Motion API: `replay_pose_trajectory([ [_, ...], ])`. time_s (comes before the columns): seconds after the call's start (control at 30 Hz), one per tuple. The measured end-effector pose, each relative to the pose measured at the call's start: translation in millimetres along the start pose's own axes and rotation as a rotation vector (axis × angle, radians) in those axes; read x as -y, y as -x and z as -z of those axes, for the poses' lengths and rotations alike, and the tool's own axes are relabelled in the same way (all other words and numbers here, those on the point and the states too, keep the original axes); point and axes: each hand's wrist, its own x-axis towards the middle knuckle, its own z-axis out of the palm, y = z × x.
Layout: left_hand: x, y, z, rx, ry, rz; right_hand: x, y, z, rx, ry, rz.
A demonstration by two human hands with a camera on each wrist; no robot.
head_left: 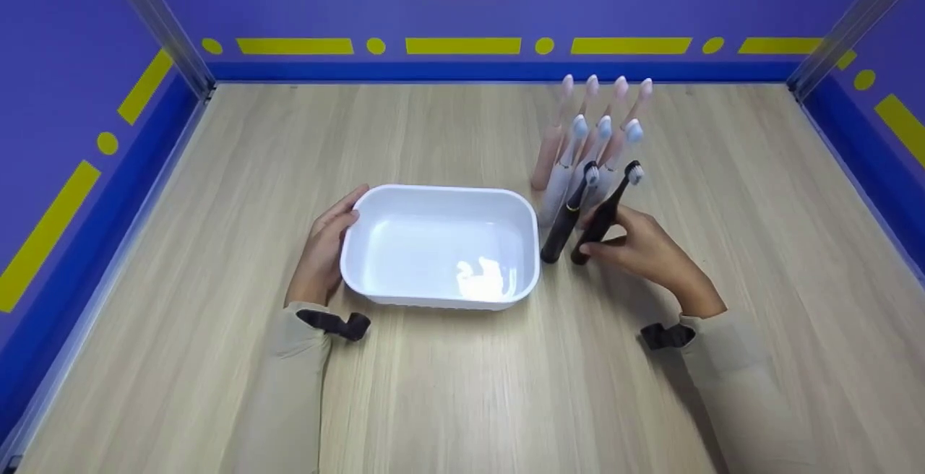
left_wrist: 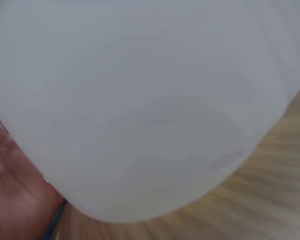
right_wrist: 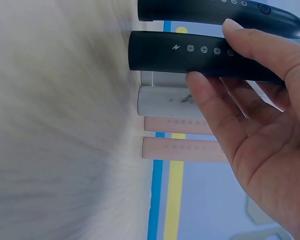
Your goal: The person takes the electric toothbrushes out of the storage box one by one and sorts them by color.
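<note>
A white plastic basin [head_left: 439,243] stands on the table in front of me. My left hand [head_left: 325,246] rests along its left side, fingers at the far corner and thumb at the rim. In the left wrist view the basin's outer wall [left_wrist: 140,110] fills most of the picture, beside the palm [left_wrist: 17,185]. My right hand [head_left: 636,246] pinches a black electric toothbrush [right_wrist: 160,52] by its handle, thumb on one side and fingers on the other. The brush is upright, bristles up. Just left of it stands a second black electric toothbrush [head_left: 562,232].
Behind the black brushes is a row of white electric toothbrushes [head_left: 556,188] with bluish heads. Farther back stand several pink electric toothbrushes [head_left: 547,156]. They all stand close together, right of the basin. Blue walls [head_left: 462,15] with yellow marks border the wooden table [head_left: 448,387].
</note>
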Motion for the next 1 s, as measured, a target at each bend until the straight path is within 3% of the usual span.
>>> replay_pose_trajectory([
  [1.0,0.8,-0.3,0.9,0.004,-0.012,-0.004,-3.7,-0.4,-1.1,0.036,0.003,-0.010],
])
